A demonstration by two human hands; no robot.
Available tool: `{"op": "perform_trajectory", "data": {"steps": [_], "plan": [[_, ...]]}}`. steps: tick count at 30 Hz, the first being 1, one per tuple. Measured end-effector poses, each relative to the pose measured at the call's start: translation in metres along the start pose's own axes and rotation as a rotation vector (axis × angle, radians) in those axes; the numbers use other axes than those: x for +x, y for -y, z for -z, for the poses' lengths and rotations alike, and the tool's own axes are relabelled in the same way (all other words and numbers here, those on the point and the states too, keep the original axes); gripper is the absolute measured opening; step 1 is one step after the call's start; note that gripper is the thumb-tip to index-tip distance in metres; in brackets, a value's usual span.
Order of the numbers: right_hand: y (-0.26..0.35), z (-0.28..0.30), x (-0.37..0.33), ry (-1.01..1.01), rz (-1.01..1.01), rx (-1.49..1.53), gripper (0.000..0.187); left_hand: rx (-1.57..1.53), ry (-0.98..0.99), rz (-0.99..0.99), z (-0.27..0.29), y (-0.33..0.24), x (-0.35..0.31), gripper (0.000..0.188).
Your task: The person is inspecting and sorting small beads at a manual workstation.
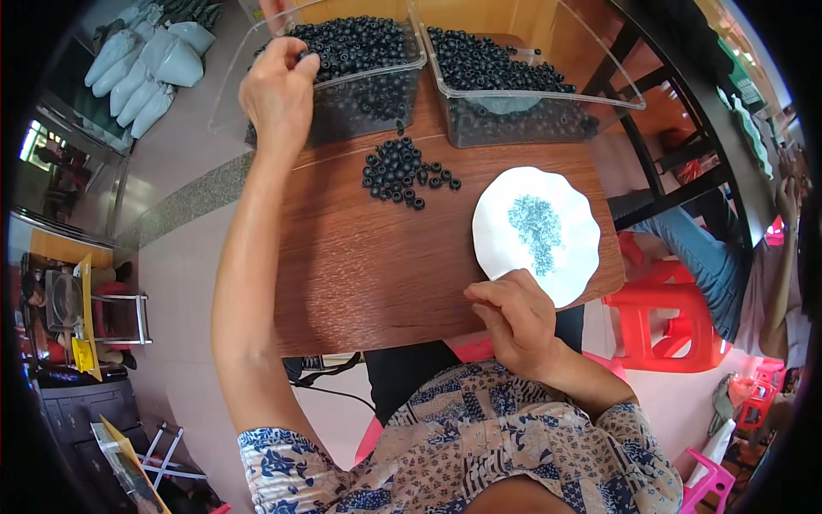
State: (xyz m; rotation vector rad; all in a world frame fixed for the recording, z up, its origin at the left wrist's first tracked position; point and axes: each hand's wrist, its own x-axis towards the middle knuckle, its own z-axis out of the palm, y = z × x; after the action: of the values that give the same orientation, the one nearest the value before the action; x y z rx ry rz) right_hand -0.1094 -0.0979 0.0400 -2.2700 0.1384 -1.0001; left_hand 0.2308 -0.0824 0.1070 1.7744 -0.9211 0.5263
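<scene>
table (360, 283): wood grain, smooth, matt | bins (390, 81): clear glossy plastic | beads (398, 167): black, slightly glossy | dish (565, 214): white, smooth | stool (664, 321): red glossy plastic

The fingertips of the left hand (278, 94) are buried among black beads (355, 43); the specks on the white dish (565, 206) beside the right hand (514, 321) are too small to be identified.

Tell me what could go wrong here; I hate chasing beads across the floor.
The loose pile of black beads lies unfenced on the wooden board, so a nudge could roll some off. The left hand reaches into the left bin, and its forearm may sweep that pile on return. The right hand rests by the white dish, which sits near the board's edge and might tip.
</scene>
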Motion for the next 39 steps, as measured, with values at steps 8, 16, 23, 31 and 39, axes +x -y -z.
{"op": "perform_trajectory", "data": {"steps": [8,16,23,31,39], "plan": [[-0.012,0.012,0.009,0.011,0.001,-0.086,0.026,0.347,-0.091,-0.322,-0.007,0.012,-0.006,0.020],[-0.029,0.026,0.024,-0.022,0.059,-0.151,0.023,0.044,0.360,-0.297,0.012,-0.025,-0.139,0.025],[-0.019,0.020,0.024,0.002,0.051,-0.123,0.021,0.120,0.478,-0.359,-0.012,-0.034,-0.164,0.024],[-0.016,0.024,0.019,0.011,0.033,-0.112,0.021,0.217,0.617,-0.468,-0.013,-0.035,-0.176,0.008],[-0.027,0.016,0.015,0.014,-0.087,-0.120,0.022,-0.483,0.750,0.469,0.018,-0.070,-0.192,0.017]]}}
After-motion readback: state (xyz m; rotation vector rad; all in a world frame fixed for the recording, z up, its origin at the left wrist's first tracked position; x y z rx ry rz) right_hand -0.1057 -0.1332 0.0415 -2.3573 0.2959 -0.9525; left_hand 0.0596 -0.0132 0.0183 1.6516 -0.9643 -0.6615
